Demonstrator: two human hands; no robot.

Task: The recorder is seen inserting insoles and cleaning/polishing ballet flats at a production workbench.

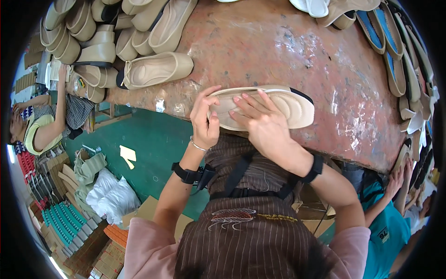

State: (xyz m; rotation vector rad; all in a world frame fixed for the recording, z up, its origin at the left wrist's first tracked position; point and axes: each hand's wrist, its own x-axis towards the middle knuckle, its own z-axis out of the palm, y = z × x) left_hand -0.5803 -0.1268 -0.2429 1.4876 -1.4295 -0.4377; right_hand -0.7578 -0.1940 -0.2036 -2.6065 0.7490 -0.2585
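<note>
A beige flat shoe lies on its sole near the table's front edge, with its heel end toward the right. A pale padded insole with stitched curved lines shows inside it. My left hand grips the shoe's left end, fingers on the far side and thumb at the near rim. Across the insole lies my right hand, its fingers stretched out flat and touching the inside of the shoe. The palm side of that hand is hidden.
The worn reddish-brown table carries a heap of beige shoes at the far left. More shoes, some with blue insides, line the right edge. Co-workers sit at left and right, one in a teal shirt. White sacks lie on the green floor.
</note>
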